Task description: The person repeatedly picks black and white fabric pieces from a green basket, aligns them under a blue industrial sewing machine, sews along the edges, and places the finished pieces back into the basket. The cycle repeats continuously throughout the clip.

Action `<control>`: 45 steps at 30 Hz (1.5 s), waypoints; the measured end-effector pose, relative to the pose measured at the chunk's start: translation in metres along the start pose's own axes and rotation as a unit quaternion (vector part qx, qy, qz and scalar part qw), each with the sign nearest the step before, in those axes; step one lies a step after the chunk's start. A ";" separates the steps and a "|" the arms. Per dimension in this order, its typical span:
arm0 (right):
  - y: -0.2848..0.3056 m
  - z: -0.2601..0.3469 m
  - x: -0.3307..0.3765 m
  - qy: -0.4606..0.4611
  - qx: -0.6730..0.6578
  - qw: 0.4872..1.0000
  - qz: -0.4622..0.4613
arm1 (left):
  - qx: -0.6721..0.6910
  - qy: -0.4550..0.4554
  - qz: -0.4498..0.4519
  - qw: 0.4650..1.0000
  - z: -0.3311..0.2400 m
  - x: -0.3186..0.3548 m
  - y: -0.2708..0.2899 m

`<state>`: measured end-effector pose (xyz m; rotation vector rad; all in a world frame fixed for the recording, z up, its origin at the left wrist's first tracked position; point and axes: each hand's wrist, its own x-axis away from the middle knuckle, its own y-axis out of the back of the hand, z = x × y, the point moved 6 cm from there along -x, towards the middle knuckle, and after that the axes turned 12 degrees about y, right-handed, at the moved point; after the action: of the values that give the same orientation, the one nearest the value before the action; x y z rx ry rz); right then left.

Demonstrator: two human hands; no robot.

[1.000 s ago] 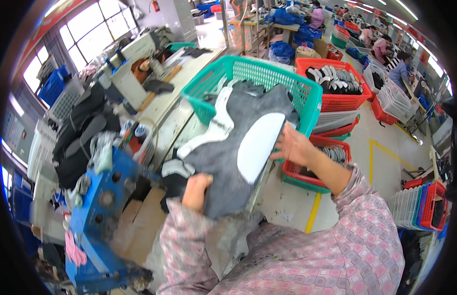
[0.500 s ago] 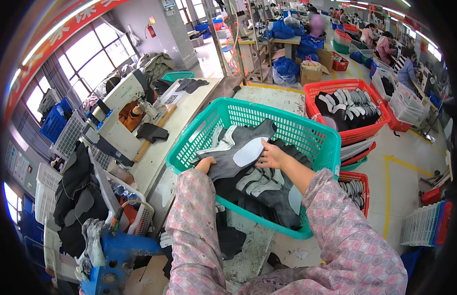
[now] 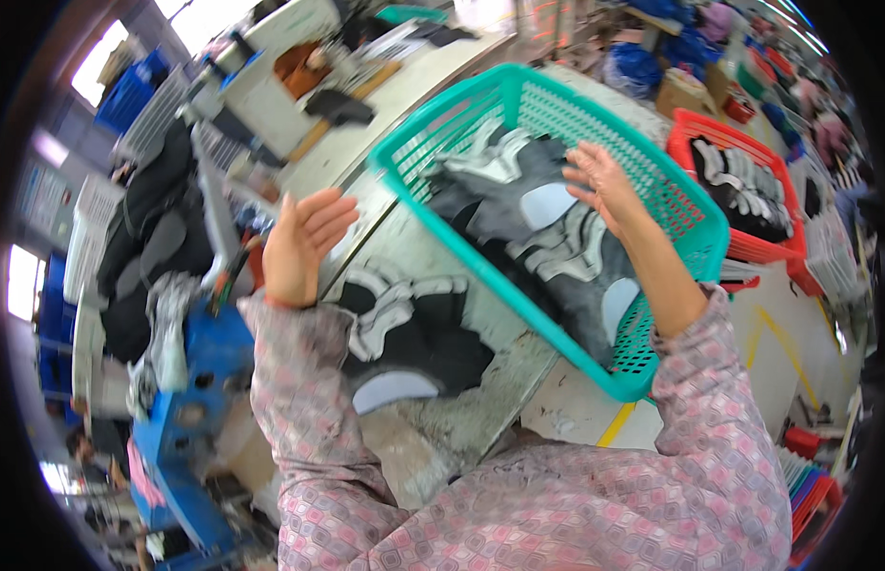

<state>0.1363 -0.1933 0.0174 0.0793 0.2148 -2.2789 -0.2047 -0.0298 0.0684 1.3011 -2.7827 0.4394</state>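
A green plastic basket (image 3: 595,126) stands on the bench before me, holding stacked dark grey shaped fabric pieces (image 3: 504,205), which look like shoe uppers. They have pale strips and smooth whitish oval patches. My right hand (image 3: 602,186) hovers over these pieces near the basket's far side, fingers spread and holding nothing. Out to the left of the basket, my left hand (image 3: 307,243) is raised with its palm exposed and fingers stretched, also holding nothing. Below it, similar black pieces (image 3: 428,333) with whitish strips and an oval patch lie on the bench.
A sewing machine (image 3: 271,81) sits on the table at the upper left. Blue machinery (image 3: 199,381) stands at the lower left near hanging black material (image 3: 161,228). To the right, a red basket (image 3: 747,238) holds more pieces. Yellow lines (image 3: 790,352) mark the floor.
Both hands have let go of the grey piece, which now lies in the basket. My left hand has moved away leftward. The view has shifted, revealing more of the black pieces on the bench.
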 end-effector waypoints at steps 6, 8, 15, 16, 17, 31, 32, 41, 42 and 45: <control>-0.199 -0.021 0.173 0.048 0.019 0.921 0.385 | -0.058 0.019 -0.474 0.878 0.191 0.210 0.130; -0.216 -0.073 0.193 0.067 0.281 0.906 0.311 | -0.154 0.088 -0.599 0.781 0.252 0.244 0.154; -0.217 -0.133 0.247 0.248 0.390 0.854 0.241 | 0.284 -0.021 -0.444 0.849 0.329 0.205 0.122; -0.215 -0.125 0.255 0.305 0.371 0.851 0.214 | 0.218 0.004 -0.492 0.843 0.329 0.206 0.118; -0.212 -0.123 0.260 0.310 0.370 0.856 0.184 | 0.142 -0.005 -0.511 0.848 0.323 0.204 0.115; -0.155 -0.028 0.343 -0.023 0.114 0.955 0.271 | 0.488 0.063 -0.267 0.829 0.279 0.413 0.050; -0.161 -0.033 0.360 -0.047 0.156 0.940 0.298 | 0.464 0.075 -0.247 0.847 0.275 0.449 0.047; -0.206 -0.060 0.527 0.027 0.265 0.848 0.458 | 0.352 0.094 -0.320 0.875 0.293 0.637 0.111; -0.198 -0.076 0.547 -0.099 0.305 0.800 0.507 | 0.359 0.100 -0.371 0.851 0.299 0.646 0.116; -0.200 -0.113 0.587 -0.454 0.018 0.834 0.313 | 0.359 0.071 -0.324 0.873 0.301 0.643 0.109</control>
<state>-0.4014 -0.4796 -0.1431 -0.7929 -0.3217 -1.4508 -0.6783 -0.5243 -0.1478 2.0838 -1.8971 1.4954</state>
